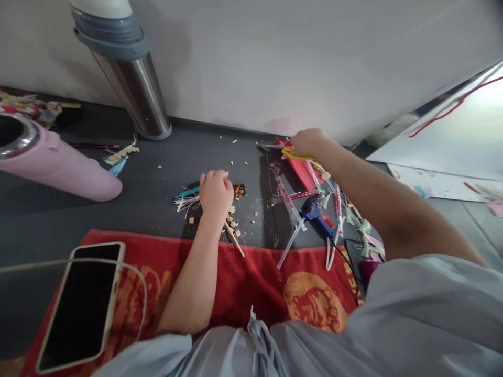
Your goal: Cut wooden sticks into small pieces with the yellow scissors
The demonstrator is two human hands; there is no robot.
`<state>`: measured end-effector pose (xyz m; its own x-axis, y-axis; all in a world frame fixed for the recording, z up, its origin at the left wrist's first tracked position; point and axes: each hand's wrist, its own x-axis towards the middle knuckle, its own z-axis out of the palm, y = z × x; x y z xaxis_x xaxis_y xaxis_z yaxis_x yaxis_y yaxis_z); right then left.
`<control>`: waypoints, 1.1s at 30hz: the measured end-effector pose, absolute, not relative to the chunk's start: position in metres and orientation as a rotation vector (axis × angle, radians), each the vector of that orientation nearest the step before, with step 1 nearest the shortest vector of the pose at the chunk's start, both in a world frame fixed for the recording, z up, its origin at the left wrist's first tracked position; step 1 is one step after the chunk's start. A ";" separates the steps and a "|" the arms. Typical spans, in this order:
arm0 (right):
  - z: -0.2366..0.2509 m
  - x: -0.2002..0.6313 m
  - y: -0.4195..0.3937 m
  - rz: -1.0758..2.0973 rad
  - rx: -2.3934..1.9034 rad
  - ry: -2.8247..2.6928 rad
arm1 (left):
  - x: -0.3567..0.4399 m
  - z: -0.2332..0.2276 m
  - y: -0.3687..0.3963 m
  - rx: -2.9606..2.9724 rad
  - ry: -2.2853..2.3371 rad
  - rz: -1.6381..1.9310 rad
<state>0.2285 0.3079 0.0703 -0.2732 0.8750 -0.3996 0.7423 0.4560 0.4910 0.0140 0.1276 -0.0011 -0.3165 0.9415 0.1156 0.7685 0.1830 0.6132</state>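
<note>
Yellow-handled metal scissors (288, 153) are near the far edge of the dark grey table (196, 152); the right hand (308, 141) partly covers them, so its grip I cannot tell. Curled left hand (215, 191) clamps a small pale piece (225, 175), mostly hidden. Behind stands a white wall (243, 63).

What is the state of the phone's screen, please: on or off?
Off, it seems: the phone screen is plain black, with nothing lit on it.

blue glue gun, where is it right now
In the head view, the blue glue gun lies right of centre on the dark surface, between the right hand and the red towel.
</note>
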 end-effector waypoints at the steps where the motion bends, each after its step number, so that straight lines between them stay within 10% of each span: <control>1: 0.072 0.227 0.305 0.281 1.334 2.086 | 0.014 -0.001 0.128 1.631 2.175 0.858; 33: 0.040 0.202 0.271 0.308 1.532 2.123 | 0.015 -0.002 0.128 1.632 2.149 0.911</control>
<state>0.2019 0.2707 0.0402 -0.2419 0.9341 -0.2627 0.8211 0.3413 0.4575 0.0148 0.1282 -0.0023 -0.3144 0.9389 0.1400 0.7536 0.1571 0.6383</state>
